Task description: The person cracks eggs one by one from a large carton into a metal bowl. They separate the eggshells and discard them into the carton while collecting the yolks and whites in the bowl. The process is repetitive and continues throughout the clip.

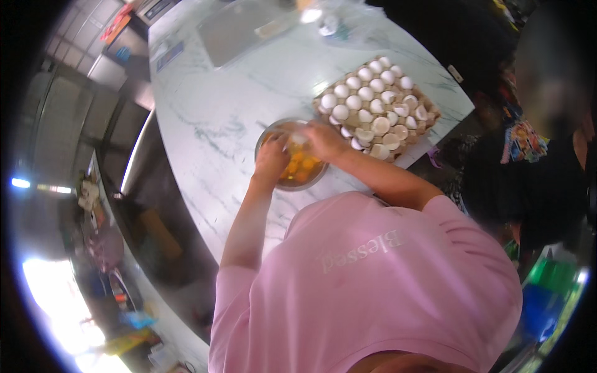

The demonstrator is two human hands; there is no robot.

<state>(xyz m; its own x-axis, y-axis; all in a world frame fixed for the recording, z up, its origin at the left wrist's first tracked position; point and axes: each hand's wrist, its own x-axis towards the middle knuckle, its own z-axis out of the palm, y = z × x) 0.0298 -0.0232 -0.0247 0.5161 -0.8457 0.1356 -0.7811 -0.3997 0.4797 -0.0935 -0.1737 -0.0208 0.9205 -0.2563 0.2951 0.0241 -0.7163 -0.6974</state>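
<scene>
A round metal bowl [298, 188] stands on the marble-patterned table, holding several raw egg yolks [301, 167] in clear egg white. Over the bowl's left side is my left hand [273, 156], its fingers curled and pointing inward; blur hides whether they grip anything. My right hand [324, 140] reaches over the right rim, with a piece of white eggshell [299, 137] at its blurred fingertips. Right beside the bowl lies a cardboard egg tray [433, 113]. Whole white eggs [353, 102] fill its far left part, and emptied shell halves [381, 125] sit in its near right part.
Toward the table's far end lie a grey tray [233, 37], clear plastic bags [350, 30] and a small blue-and-white packet [170, 56]. A person in dark clothing [536, 196] is beyond the table's right edge. A counter with assorted items [107, 247] runs along the left.
</scene>
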